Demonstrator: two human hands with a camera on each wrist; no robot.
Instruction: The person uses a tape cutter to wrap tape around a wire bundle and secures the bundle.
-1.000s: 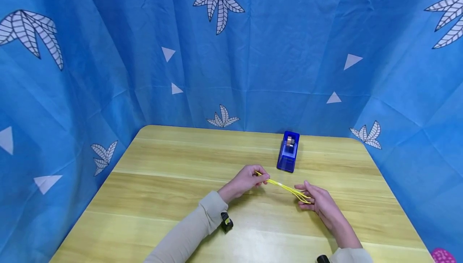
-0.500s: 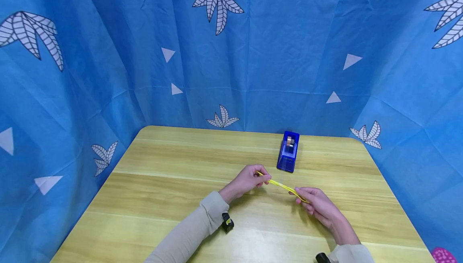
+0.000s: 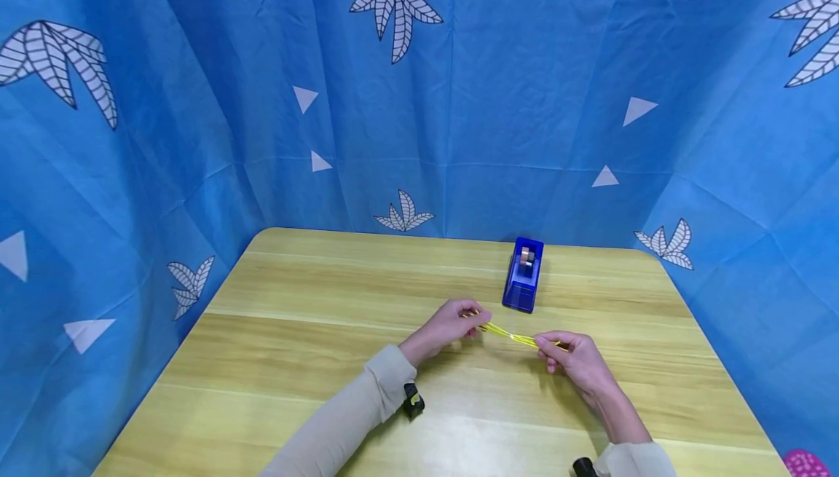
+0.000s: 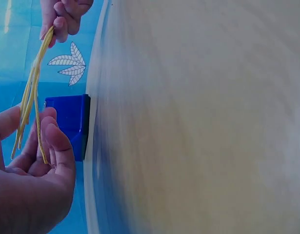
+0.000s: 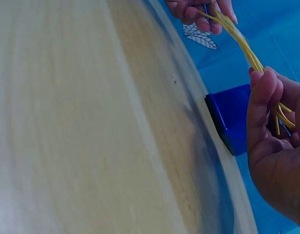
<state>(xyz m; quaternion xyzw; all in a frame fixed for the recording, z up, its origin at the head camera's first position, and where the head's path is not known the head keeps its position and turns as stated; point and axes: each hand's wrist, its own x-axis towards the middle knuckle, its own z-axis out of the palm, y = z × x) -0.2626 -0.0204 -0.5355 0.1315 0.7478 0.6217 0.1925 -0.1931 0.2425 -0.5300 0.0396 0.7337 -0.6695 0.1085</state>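
Yellow strands point(image 3: 498, 330), bundled, are held above the wood table point(image 3: 314, 302), long axis left to right, right end lower in the head view. Left hand point(image 3: 452, 324) holds one end loosely between thumb and fingers; right hand point(image 3: 578, 362) pinches the other. Blue tape dispenser point(image 3: 522, 284) stands beyond, near the far edge point(image 3: 393, 237).

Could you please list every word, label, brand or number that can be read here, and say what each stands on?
No readable text.
The blue tape dispenser and yellow strands show no legible lettering; the curtain bears only pictures and shapes.
The black wrist device is too small to check.
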